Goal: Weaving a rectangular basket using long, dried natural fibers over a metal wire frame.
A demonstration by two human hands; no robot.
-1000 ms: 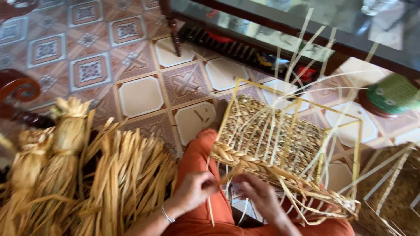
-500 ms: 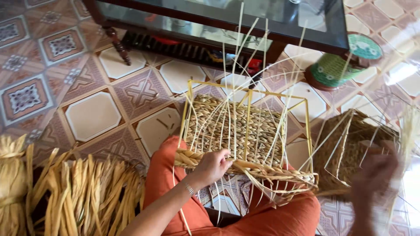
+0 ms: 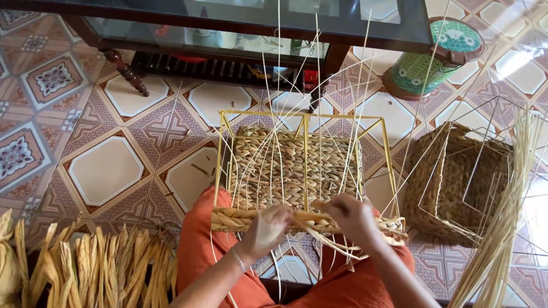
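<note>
**Braided band worked along the near rim of a wire-framed basket**

Nearest the camera, two knees in orange cloth (image 3: 228, 268) are seen, with a yellow wire-frame basket (image 3: 302, 171) resting across them. The left hand (image 3: 268, 228) is closed on the thick braided strand (image 3: 240, 218) at the near rim, pinching it against the frame. The right hand (image 3: 349, 215) is closed on the same braid further along, where loose thin fibres (image 3: 334, 245) trail out below (its fingertips are hidden, so the exact pinch cannot be made out). The step in hand is judged to be the weaving of the side wall's first row, the base already being filled. For the next move, the strand would need to be kept taut and passed around the next upright stake (image 3: 306, 154).

To the left, a bundle of dried flat leaves (image 3: 97, 268) lies on the tiled floor (image 3: 108, 165). To the right, a second, half-woven basket (image 3: 456, 182) stands beside pale reeds (image 3: 502, 228). Farthest off, a green patterned stool (image 3: 428, 63) and a dark glass-topped table (image 3: 228, 23) are seen.
</note>
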